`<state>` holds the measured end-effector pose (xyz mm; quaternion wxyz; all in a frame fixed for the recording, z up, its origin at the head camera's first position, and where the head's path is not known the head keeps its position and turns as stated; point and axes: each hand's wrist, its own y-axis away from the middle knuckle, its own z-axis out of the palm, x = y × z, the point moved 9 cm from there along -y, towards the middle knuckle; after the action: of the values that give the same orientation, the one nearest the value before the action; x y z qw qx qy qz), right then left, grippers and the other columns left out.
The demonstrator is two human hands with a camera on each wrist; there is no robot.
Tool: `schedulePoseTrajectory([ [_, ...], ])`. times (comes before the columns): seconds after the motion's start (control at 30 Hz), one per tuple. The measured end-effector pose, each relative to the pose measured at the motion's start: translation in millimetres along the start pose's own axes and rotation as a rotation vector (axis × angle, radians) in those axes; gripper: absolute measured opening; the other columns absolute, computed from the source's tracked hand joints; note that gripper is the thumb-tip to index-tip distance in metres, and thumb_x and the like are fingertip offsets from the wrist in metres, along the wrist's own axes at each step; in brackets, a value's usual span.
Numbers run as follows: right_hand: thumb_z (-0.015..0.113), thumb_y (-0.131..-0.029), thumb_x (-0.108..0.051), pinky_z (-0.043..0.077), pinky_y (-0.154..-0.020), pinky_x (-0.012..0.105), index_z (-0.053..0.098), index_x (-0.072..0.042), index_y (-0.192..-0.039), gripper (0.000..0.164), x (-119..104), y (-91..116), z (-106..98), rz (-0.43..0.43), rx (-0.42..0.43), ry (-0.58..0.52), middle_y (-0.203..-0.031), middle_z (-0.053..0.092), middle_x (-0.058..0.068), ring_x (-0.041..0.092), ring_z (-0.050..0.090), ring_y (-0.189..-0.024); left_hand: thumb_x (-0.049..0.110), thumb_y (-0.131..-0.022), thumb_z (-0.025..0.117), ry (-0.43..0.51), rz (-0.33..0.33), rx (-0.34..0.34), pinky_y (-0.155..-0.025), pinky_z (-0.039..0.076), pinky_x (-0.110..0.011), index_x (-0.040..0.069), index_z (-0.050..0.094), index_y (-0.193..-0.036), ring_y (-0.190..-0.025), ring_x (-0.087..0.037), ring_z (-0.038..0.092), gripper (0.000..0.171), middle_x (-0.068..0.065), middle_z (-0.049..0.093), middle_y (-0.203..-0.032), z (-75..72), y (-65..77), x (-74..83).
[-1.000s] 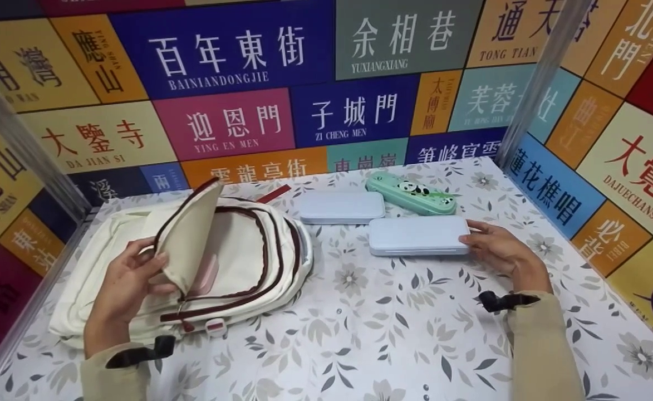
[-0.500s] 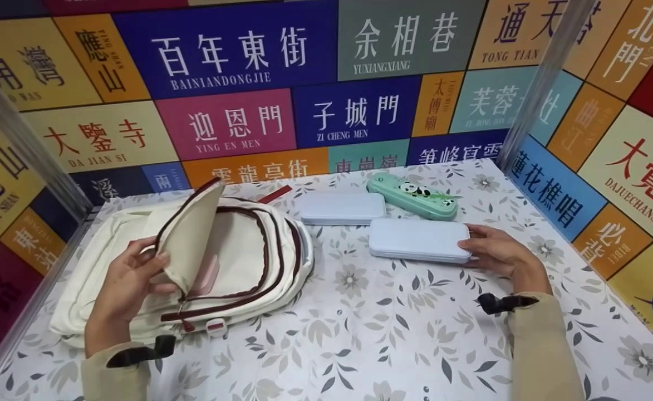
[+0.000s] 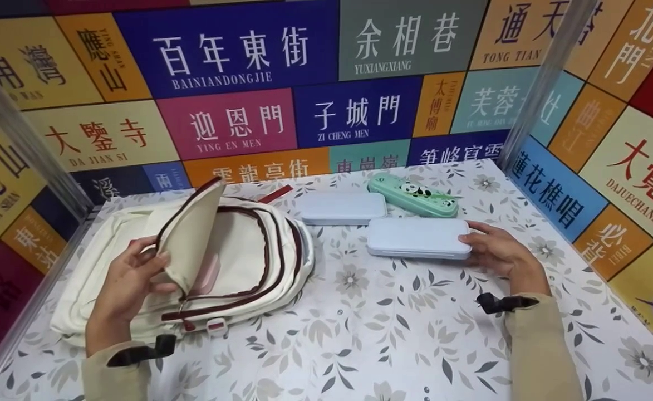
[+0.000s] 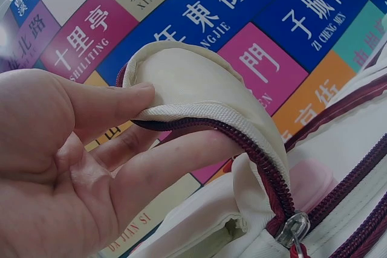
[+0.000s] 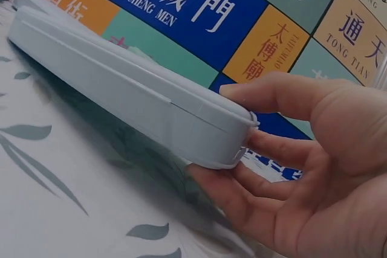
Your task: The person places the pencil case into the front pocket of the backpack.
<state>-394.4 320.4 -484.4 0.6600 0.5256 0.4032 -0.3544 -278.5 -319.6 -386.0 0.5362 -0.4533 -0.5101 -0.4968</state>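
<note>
Left hand [image 3: 128, 275] pinches the flap [image 3: 192, 234] of a cream backpack [image 3: 242, 245] near the desk's [image 3: 281, 367] left edge; right hand [image 3: 501, 250] pinches 1 pale-blue case [image 3: 415, 238] toward the far-right corner, a green case [image 3: 412, 195] near the far edge

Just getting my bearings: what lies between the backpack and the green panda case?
The head view shows a pale blue case there, on the floral tablecloth; the similar case is in the right hand.

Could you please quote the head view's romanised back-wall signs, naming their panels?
"BAINIANDONGJIE": largest blue panel
"YUXIANGXIANG": grey panel
"TONG TIAN": tan panel
"YING SHAN": orange panel
"DA JIAN SI": cream panel
"YING EN MEN": pink panel
"ZI CHENG MEN": middle blue panel
Others: too small, blurred or hidden.
</note>
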Motion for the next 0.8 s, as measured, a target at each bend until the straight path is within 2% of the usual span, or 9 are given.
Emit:
schedulePoseTrajectory([
  [0.07,0.072,-0.093,-0.011,0.060,-0.083,0.028,0.003,-0.015,-0.162,0.097,0,0,-1,-0.011,0.004,-0.042,-0.100,0.067,-0.010,0.009,0.069,-0.094,0.007,-0.099,0.061,0.001,-0.003,0.000,-0.057,0.065,-0.030,0.026,0.059,-0.116,-0.081,-0.011,0.070,0.025,0.006,0.065,-0.094,0.3,0.2,-0.2],
  [0.23,0.070,-0.094,-0.010,0.057,-0.085,0.025,0.003,-0.016,-0.162,0.095,-4,2,2,-0.029,-0.006,-0.076,-0.105,0.065,-0.010,0.008,0.069,-0.096,0.007,-0.099,0.061,-0.003,-0.010,0.000,-0.058,0.065,-0.031,0.026,0.059,-0.116,-0.080,-0.011,0.069,0.025,0.006,0.064,-0.094,-0.3,-0.5,-1.2],
  [0.4,0.066,-0.097,-0.009,0.057,-0.087,0.024,0.005,-0.019,-0.162,0.090,-11,8,13,-0.046,-0.034,-0.151,-0.117,0.055,-0.007,0.010,0.067,-0.099,0.007,-0.099,0.061,-0.007,-0.006,-0.001,-0.058,0.065,-0.031,0.025,0.059,-0.116,-0.081,-0.010,0.068,0.025,0.006,0.064,-0.094,-1.1,-1.3,-1.3],
  [0.5,0.064,-0.097,-0.007,0.060,-0.085,0.025,0.011,-0.020,-0.161,0.083,-21,10,21,-0.080,-0.049,-0.184,-0.117,0.057,-0.005,0.012,0.068,-0.096,0.007,-0.099,0.061,-0.014,0.002,-0.008,-0.058,0.065,-0.031,0.025,0.059,-0.116,-0.084,-0.011,0.069,0.024,0.006,0.066,-0.096,-0.8,-1.5,-0.6],
  [0.67,0.061,-0.098,-0.004,0.063,-0.083,0.027,0.022,-0.016,-0.154,0.069,-38,12,39,-0.153,-0.082,-0.168,-0.114,0.061,-0.004,0.014,0.070,-0.093,0.007,-0.099,0.061,-0.012,0.001,-0.003,-0.059,0.065,-0.031,0.025,0.059,-0.116,-0.085,-0.011,0.069,0.025,0.007,0.067,-0.097,-2.0,-1.0,-1.2],
  [0.8,0.060,-0.098,-0.004,0.063,-0.082,0.027,0.023,-0.013,-0.154,0.068,-47,15,57,-0.194,-0.090,-0.108,-0.116,0.059,-0.003,0.014,0.071,-0.093,0.007,-0.099,0.061,-0.006,-0.001,-0.009,-0.059,0.065,-0.031,0.025,0.059,-0.115,-0.085,-0.011,0.068,0.025,0.007,0.066,-0.096,-1.4,-1.4,-0.9],
])
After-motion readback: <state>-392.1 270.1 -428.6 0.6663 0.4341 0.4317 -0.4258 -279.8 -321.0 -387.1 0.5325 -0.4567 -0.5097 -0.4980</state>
